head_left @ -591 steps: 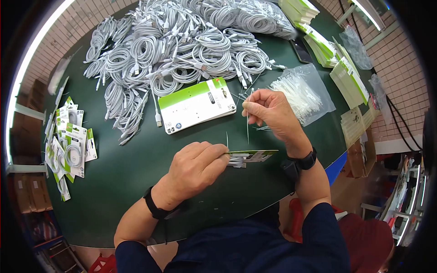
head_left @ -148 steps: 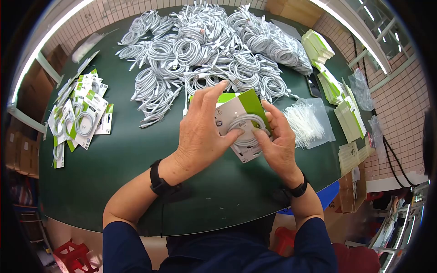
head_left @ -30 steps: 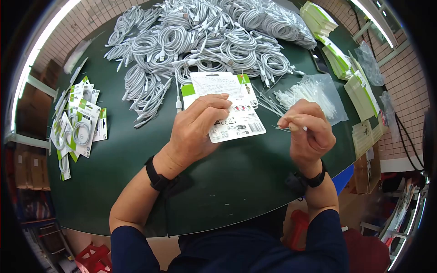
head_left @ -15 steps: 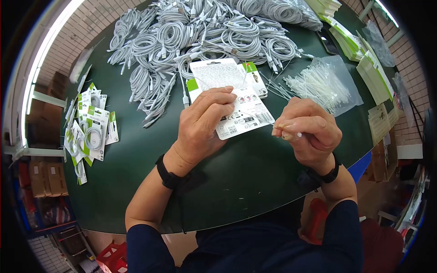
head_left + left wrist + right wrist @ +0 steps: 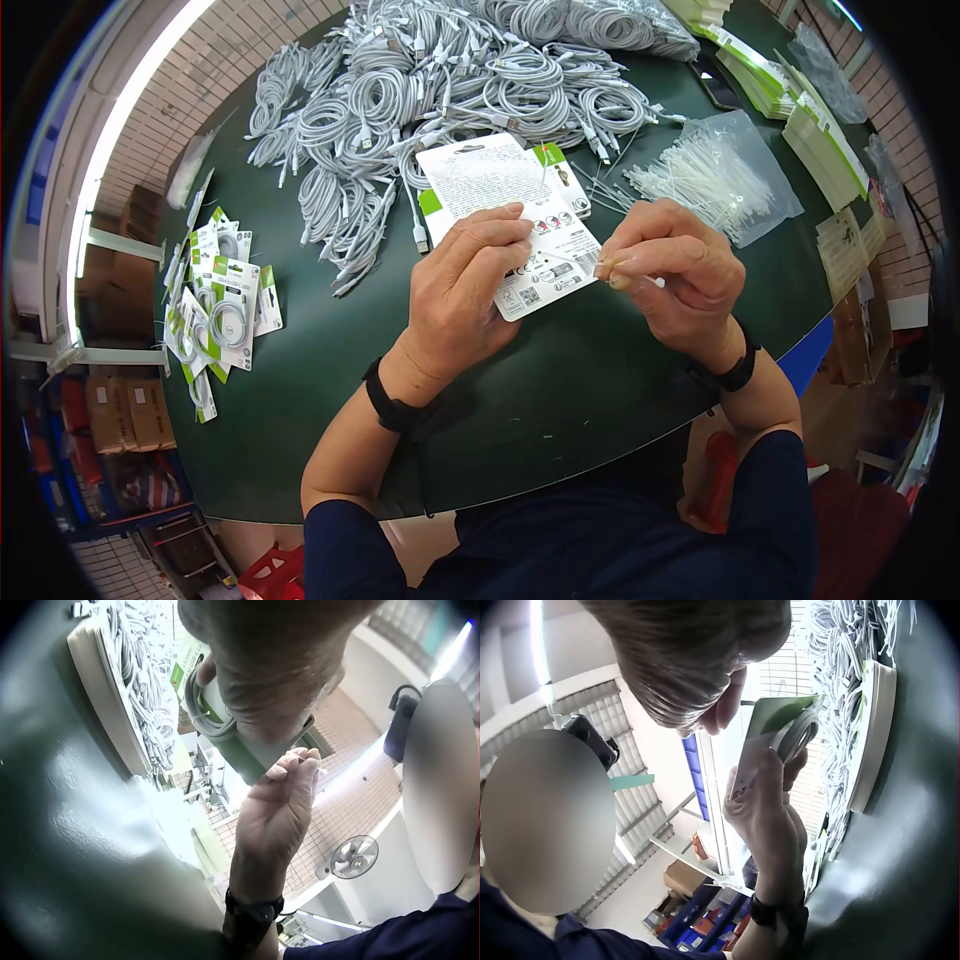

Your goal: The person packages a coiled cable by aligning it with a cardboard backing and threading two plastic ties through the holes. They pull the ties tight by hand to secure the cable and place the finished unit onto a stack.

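My left hand (image 5: 465, 270) grips a printed packaging card (image 5: 480, 172), its white, text-covered back facing up in the head view. A coiled grey-white cable (image 5: 801, 736) lies against the card's other face, under my left thumb in the right wrist view. Close to the card's right edge, my right hand (image 5: 685, 275) pinches a thin white cable tie, its small head (image 5: 659, 282) poking out below the fingers. Behind the held card sits a stack of similar cards (image 5: 577, 196), partly covered by it.
A large heap of coiled cables (image 5: 380, 100) fills the table's far side. Loose cable ties (image 5: 700, 185) lie on a clear bag at right, near more card stacks (image 5: 825, 145). Carded cables (image 5: 235, 310) are piled at left. A phone (image 5: 714, 82) rests at the back right.
Since 4.9 s ago the card has been turned from its cable face to its back. My right hand took a cable tie and moved left to the card's edge.
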A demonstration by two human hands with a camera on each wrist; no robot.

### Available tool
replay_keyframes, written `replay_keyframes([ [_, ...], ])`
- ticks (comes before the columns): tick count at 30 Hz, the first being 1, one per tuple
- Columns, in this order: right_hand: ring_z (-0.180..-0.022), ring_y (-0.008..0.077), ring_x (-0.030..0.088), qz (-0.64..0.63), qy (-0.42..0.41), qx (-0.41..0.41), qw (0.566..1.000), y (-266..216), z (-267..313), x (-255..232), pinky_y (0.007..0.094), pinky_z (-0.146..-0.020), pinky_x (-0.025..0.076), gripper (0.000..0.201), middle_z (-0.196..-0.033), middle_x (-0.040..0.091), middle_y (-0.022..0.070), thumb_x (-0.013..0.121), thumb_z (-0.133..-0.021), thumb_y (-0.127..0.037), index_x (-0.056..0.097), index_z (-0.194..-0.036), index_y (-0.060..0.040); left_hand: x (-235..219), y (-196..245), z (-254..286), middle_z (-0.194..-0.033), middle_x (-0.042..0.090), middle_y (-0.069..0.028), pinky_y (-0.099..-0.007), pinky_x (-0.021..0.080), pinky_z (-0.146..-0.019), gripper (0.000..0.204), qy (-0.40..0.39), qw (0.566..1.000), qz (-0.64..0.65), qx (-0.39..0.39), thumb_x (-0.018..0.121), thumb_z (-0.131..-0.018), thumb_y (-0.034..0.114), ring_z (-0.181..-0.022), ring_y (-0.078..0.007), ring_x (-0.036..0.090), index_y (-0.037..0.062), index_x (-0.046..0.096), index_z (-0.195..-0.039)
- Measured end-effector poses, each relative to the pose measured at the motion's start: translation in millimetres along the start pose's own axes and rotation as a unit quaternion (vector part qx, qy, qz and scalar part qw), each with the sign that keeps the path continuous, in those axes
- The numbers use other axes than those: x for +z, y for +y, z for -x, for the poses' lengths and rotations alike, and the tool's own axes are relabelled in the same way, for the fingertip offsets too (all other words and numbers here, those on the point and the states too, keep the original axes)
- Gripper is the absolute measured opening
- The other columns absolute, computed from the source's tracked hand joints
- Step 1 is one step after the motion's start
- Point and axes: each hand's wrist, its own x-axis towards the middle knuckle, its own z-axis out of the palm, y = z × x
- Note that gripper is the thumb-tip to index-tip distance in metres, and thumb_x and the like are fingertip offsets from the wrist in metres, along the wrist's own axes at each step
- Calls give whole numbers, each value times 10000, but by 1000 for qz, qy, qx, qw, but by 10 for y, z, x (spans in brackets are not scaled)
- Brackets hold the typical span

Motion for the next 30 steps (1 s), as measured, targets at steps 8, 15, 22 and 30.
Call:
replay_keyframes([
  [8,-832,249,736,42,-34,-14,998,-14,-19,95,332,-699,590,247,-979,761,121,829,-800,66,774,-1012,-50,7,12,11,-1058,748,-126,-394,630,-848,387,10,1000,-4,5,889,-660,12,-1061,-342,768,16,671,-979],
  [15,-843,209,737,-9,-71,71,995,40,-24,5,312,-734,591,234,-976,765,102,819,-812,60,806,-1012,-62,-34,184,-56,-1025,749,-116,-379,636,-811,327,3,999,-31,34,863,-682,31,-1030,-325,775,14,688,-958],
  [22,-841,165,721,-187,-178,174,950,-32,-154,-218,277,-731,562,191,-967,772,86,822,-820,47,827,-984,-50,-234,618,-113,-1020,776,-83,-335,546,-713,309,-63,992,-101,51,880,-717,107,-894,-253,761,60,723,-978],
  [30,-926,185,722,-368,-110,221,897,82,-27,-121,311,-824,568,245,-1027,768,139,754,-944,-48,756,-1180,19,-163,662,-83,-868,749,-120,-347,566,-619,116,-30,977,176,-116,767,-964,95,-712,-269,733,13,702,-1013],
])
